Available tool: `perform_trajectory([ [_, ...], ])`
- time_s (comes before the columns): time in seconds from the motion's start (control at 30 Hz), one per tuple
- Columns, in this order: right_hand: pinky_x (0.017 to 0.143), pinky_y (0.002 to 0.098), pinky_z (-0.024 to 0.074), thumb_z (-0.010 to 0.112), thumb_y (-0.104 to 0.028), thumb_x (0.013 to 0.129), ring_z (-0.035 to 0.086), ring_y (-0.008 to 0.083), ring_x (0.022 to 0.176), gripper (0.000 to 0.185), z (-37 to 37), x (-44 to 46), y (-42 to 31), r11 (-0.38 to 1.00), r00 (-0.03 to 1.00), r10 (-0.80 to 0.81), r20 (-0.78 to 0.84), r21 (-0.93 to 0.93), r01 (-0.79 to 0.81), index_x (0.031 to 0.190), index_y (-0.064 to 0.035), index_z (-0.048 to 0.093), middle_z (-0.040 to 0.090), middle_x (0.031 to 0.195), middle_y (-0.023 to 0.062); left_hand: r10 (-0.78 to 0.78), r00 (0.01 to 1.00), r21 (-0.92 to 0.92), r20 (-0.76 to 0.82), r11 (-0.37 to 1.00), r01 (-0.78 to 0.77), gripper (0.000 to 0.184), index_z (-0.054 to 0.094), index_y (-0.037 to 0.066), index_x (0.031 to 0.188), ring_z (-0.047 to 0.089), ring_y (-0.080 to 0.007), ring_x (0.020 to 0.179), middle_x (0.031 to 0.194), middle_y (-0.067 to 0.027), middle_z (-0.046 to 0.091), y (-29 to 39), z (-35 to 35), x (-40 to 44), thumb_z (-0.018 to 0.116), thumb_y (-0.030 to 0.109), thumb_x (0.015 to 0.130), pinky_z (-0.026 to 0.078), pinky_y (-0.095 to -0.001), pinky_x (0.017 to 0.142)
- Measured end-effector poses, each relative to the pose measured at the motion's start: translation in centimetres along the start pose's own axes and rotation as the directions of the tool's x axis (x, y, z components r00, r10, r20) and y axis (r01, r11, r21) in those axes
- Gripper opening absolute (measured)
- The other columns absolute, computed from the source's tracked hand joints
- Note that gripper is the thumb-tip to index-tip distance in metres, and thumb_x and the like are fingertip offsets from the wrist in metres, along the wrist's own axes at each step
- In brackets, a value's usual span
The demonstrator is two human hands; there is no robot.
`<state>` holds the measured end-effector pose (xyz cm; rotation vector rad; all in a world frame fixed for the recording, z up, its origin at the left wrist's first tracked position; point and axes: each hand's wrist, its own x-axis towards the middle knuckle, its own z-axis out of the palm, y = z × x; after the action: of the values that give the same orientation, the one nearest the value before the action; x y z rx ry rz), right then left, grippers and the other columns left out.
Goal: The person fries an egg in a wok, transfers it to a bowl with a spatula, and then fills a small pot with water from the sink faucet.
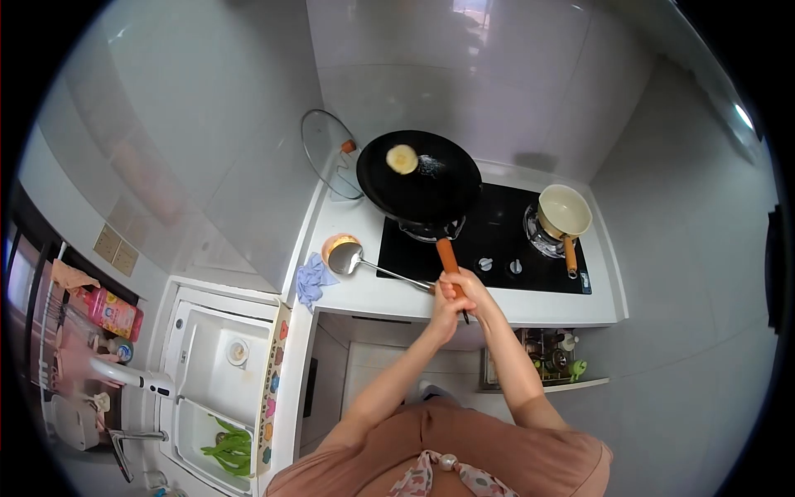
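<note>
Both of my hands are wrapped round the orange-brown handle of a black wok [397,195]. My left hand [448,313] is on the left side of the handle, and my right hand [470,290] presses against it. The wok is tilted above the left burner. A round, pale yellow food piece [402,159] shows over its left part, slightly blurred. A metal ladle [345,258] rests with its bowl on an orange-rimmed dish [334,242], its handle reaching toward my hands. Beside the dish lies a crumpled blue cloth [313,280].
A cream pot [565,211] stands on the right burner of the black stove [497,224]. A glass lid [331,157] leans at the left wall. The sink [219,348] holds green leaves [229,447]. An open drawer [546,387] is below the counter.
</note>
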<state>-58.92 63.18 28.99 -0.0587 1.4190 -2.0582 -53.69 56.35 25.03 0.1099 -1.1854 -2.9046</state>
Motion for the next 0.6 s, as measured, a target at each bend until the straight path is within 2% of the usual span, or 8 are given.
perform_trajectory([
  [0.2,0.041,0.0193,0.0358,0.056,-0.008,0.076,0.044,0.0080,0.049,0.013,-1.3,-1.4,-0.2,0.999,0.999,0.016,-0.048,0.045,-0.014,0.075,-0.0026,0.044,0.045,0.061,0.0028,-0.005,1.000,-0.052,0.023,0.999,0.006,0.073,0.029,0.009,0.120,0.046,-0.0141,0.098,0.103,-0.0033,0.040,-1.4,1.3,-1.0,0.058,-0.007,0.055,0.042,-0.0252,0.081],
  [0.33,0.042,0.0199,0.0367,0.055,-0.007,0.076,0.045,0.0094,0.050,0.012,-1.6,1.9,-0.8,0.998,0.998,-0.044,-0.039,-0.037,0.043,0.072,-0.0028,0.044,0.045,0.060,0.0033,0.021,1.000,-0.058,0.023,0.998,-0.020,0.065,0.035,0.008,0.115,0.048,-0.0142,0.095,0.098,-0.0022,0.045,-1.2,-0.3,2.9,0.057,-0.005,0.055,0.042,-0.0242,0.080],
  [0.4,0.043,0.0212,0.0373,0.054,-0.005,0.076,0.045,0.0106,0.049,0.011,-1.3,4.4,-0.7,0.998,0.997,-0.065,-0.037,-0.010,0.064,0.071,-0.0031,0.044,0.047,0.060,0.0041,0.019,0.999,-0.048,0.050,0.999,-0.016,0.057,0.039,0.008,0.108,0.050,-0.0146,0.092,0.096,-0.0021,0.048,-0.3,-1.5,4.6,0.056,-0.002,0.054,0.042,-0.0250,0.080],
  [0.6,0.044,0.0218,0.0371,0.056,-0.009,0.074,0.046,0.0111,0.050,0.013,-0.1,3.4,0.7,0.996,0.997,-0.074,0.006,-0.041,0.074,0.071,-0.0028,0.045,0.048,0.060,0.0045,-0.057,0.998,0.035,0.017,0.998,0.057,0.060,0.037,0.008,0.109,0.050,-0.0157,0.093,0.096,-0.0029,0.047,2.2,-1.2,1.8,0.057,-0.003,0.054,0.043,-0.0275,0.078],
])
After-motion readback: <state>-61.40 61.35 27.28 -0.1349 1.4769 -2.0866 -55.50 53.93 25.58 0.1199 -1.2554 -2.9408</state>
